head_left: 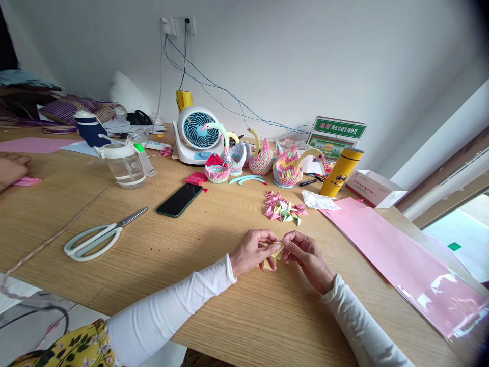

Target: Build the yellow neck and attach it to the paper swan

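Note:
My left hand [255,250] and my right hand [307,256] meet over the front middle of the table. Between their fingertips is a small piece of yellow paper [277,250], pinched by both hands. More yellow paper [270,263] shows below my left fingers; whether it is held or lies on the table I cannot tell. Just beyond my hands sits a heap of folded paper pieces [282,208] in pink, pale green and yellow.
White-handled scissors [100,239] and a phone [179,200] lie to the left. Paper swans [260,160], a fan [196,135] and a yellow bottle [341,173] stand behind. Pink sheets [397,255] cover the right side. Another person's hand [13,168] is at the left edge.

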A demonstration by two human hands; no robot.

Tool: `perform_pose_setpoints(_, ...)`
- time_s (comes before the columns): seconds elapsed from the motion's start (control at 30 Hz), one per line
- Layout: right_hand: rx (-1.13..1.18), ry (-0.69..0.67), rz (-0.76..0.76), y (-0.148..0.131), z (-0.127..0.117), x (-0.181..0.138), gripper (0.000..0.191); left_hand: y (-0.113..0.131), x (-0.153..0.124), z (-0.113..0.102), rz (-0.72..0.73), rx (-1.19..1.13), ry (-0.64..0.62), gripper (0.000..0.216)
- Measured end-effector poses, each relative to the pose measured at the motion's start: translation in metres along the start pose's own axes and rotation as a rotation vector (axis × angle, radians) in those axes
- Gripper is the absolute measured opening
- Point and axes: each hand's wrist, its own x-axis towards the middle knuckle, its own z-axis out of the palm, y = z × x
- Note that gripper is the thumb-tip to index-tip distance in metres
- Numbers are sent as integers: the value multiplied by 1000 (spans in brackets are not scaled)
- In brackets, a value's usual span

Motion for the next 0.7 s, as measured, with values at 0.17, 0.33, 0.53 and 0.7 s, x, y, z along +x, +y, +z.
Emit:
perform_pose_setpoints(0.17,-36,-1,-9,-1,0,0,30,-1,0,1,-13,4,9,51)
perform_pose_setpoints(0.33,-92,22,-22,-2,1,2,34,-4,0,0,-14,4,23,49)
perform_pose_setpoints(0.53,-154,44,-47,-4,2,2,40,-4,1,0,-19,19,37,48)
perform_pose_setpoints(0.7,-187,68,-77,-3,2,3,41,-1,0,1,-24,39,32,47)
